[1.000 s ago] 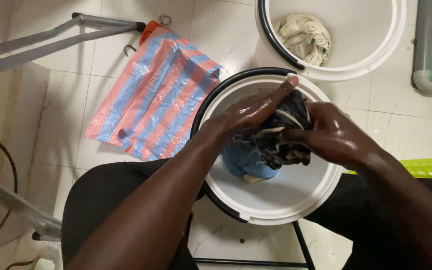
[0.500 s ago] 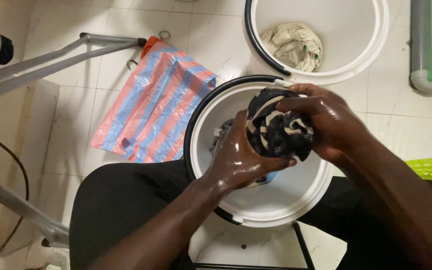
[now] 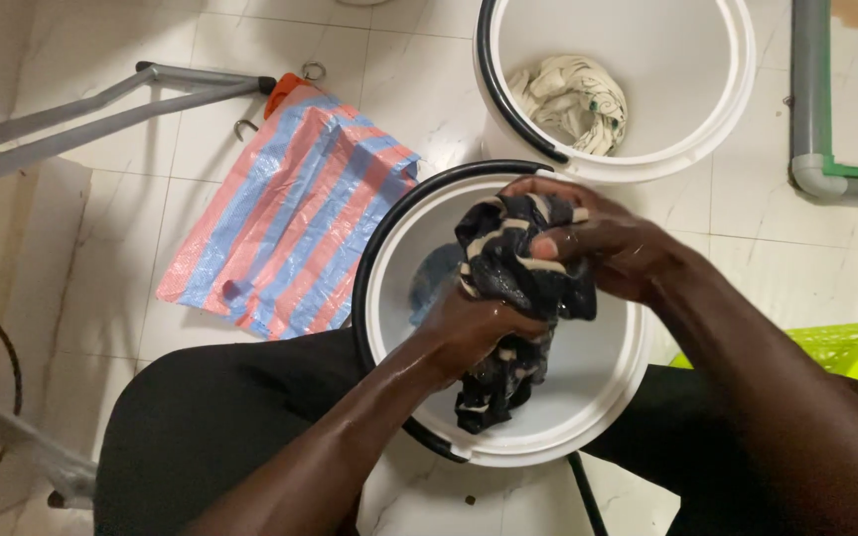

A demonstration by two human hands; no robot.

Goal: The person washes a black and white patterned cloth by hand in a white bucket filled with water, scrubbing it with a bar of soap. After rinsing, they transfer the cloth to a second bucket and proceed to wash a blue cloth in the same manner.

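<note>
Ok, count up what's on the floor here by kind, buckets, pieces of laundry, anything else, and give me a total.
White buckets: 2, near bucket and far bucket
Laundry pieces: 3, dark striped cloth in both hands, blue cloth, cream cloth
Striped plastic sheet: 1
Green basket: 1
Total: 7

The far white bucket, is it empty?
No, the far white bucket has a crumpled cream cloth lying inside it.

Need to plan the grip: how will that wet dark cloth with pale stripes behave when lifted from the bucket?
The dark striped cloth is probably floppy: its tail hangs below the left hand. Likely heavy and slippery, since both hands, the right hand too, glisten wet.
</note>
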